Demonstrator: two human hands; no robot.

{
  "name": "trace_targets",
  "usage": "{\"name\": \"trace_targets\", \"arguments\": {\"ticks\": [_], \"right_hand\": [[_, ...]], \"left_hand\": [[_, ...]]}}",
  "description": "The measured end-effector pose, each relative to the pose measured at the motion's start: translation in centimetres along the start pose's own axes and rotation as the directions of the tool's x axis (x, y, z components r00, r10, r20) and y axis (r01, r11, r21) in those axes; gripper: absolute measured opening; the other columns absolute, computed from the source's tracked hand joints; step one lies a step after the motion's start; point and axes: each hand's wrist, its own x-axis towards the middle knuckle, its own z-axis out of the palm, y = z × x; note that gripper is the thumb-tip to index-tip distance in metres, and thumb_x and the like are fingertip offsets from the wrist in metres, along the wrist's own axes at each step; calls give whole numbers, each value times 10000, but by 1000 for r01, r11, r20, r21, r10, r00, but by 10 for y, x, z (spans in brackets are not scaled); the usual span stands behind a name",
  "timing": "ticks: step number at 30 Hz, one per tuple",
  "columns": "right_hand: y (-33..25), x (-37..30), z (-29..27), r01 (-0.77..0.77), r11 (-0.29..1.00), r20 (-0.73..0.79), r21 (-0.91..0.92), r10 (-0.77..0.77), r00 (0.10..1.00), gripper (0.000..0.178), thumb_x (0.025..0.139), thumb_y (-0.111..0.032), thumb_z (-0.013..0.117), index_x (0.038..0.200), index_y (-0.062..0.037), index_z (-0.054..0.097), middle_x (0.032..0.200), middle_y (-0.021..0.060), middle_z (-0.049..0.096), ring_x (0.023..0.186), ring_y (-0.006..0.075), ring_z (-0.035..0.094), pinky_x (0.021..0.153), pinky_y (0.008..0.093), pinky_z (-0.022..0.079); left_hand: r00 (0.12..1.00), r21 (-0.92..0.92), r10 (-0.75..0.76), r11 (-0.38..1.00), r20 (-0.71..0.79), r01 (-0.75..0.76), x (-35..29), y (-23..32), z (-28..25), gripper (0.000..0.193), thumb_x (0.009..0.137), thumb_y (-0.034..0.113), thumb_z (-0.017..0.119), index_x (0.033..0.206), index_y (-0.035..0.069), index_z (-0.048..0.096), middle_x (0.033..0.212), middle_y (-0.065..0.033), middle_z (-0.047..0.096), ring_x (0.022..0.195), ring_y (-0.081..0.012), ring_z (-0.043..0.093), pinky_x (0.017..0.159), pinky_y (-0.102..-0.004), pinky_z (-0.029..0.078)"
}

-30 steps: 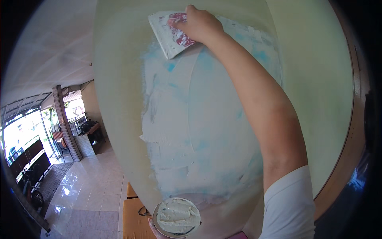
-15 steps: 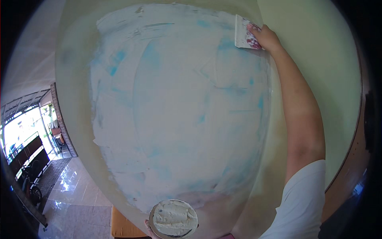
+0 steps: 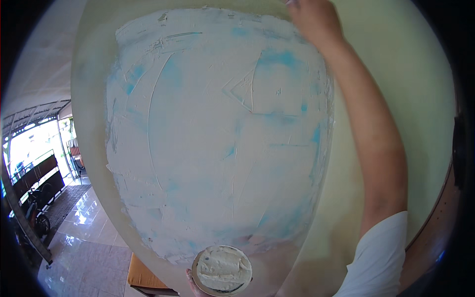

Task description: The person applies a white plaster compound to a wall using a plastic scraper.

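My left hand [image 3: 192, 283] grips a round, shallow bowl [image 3: 197, 282] at the lower edge, its fingers showing on the left side. Thick whitish putty [image 3: 222, 267] fills the bowl, which is held close to the wall. My right hand [image 3: 316, 22] is raised to the top edge of the view, fingers bent. The flat spreader it held a moment ago is cut off by that edge, with perhaps a bit showing at the fingertips. Before me a wide coat of putty [image 3: 198, 123] covers the wall, with ridges, scrape lines and blue patches showing through.
Bare greenish wall [image 3: 396, 74] lies right of the coat, past a corner. At lower left stands an orange-topped piece of furniture [image 3: 143, 272] on a shiny tiled floor [image 3: 89, 247]. Farther left a doorway opens to a gate [image 3: 34, 173] and a motorbike [image 3: 37, 218].
My right hand has moved up, taking the spreader to or past the top edge. The bowl has shifted slightly right in the view, and the view itself has turned a little.
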Motion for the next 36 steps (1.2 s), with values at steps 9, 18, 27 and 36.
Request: {"name": "trace_targets", "arguments": {"ticks": [9,18,27,36], "right_hand": [[36,-71,90,495,869,-164,5,-487,858,282,915,-196,599,1181,-174,690,1140,36,685,1080,235,617,857,396,555],[21,-39,102,220,974,-228,-53,-226,947,323,916,-163,591,1220,-232,678,1143,30,683,1103,237,598,886,382,540],[21,-50,57,356,934,-312,-29,-347,884,380,902,-103,579,1255,-228,641,1145,26,666,1075,257,591,886,400,530],[-26,-86,109,286,958,-300,-18,-278,912,435,855,-120,627,1274,-234,639,1185,5,642,1068,256,580,940,396,478]], "left_hand": [[996,52,90,995,-13,-89,-18,33,1,860,854,735,518,1506,194,373,1540,-128,374,1376,-401,386,1091,-645,354],[999,47,24,999,-23,-23,0,64,-23,836,863,727,518,1501,202,385,1537,-121,382,1376,-393,388,1086,-648,356],[962,254,104,952,251,-169,-15,78,-41,875,858,724,516,1524,207,281,1564,-104,296,1410,-343,323,1125,-618,260],[999,-25,-12,1000,-36,11,-50,105,-32,805,861,709,528,1484,212,413,1515,-113,416,1362,-382,412,1077,-644,366]]}}
